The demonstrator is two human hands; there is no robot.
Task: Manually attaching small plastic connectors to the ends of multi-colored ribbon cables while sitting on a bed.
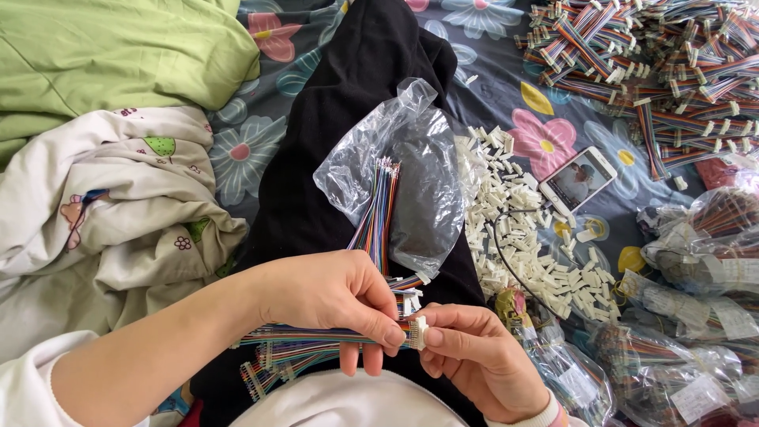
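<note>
My left hand (336, 296) grips a flat bundle of multicoloured ribbon wires (316, 336) near its end. My right hand (474, 356) pinches a small white plastic connector (418, 332) against the wire tips. Both hands meet low in the middle, above my lap. More finished wire sets (273, 365) hang below my left hand. A loose bunch of coloured wires (381, 209) lies on a clear plastic bag (411, 174) on my black trouser leg (348, 119).
A heap of white connectors (522, 237) lies right of the leg, with a phone (578, 180) beside it. A big pile of finished ribbon cables (648, 71) fills the top right. Bagged wire bundles (696, 300) crowd the right edge. Green and white bedding (103, 119) lies left.
</note>
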